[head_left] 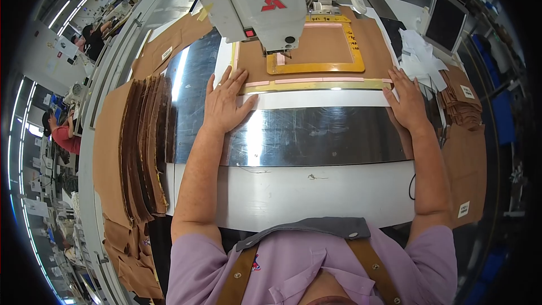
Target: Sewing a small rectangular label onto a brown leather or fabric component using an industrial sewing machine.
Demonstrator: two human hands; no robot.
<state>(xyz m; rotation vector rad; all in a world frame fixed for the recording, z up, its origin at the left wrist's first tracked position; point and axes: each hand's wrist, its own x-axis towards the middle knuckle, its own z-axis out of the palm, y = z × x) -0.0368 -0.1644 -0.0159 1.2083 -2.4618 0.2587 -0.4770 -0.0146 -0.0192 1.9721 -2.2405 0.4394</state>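
Observation:
A brown fabric panel (257, 68) lies flat under the white head of a sewing machine (265, 5), on a white sheet edged with yellow and pink strips. A yellow rectangular clamp frame (357, 51) rests on the panel below the needle area. My left hand (228, 101) is spread flat at the panel's near left corner, its fingertips on the edge. At the near right corner my right hand (407, 101) lies with fingers stretched out, touching the edge. Neither hand holds anything. The needle tip is too small to make out.
Stacked brown panels (110, 152) stand at the left edge, with more brown pieces (464, 164) at the right. A shiny metal plate (316, 135) covers the near table. White crumpled material (418, 56) lies beside a screen (446, 20). Other people work far left.

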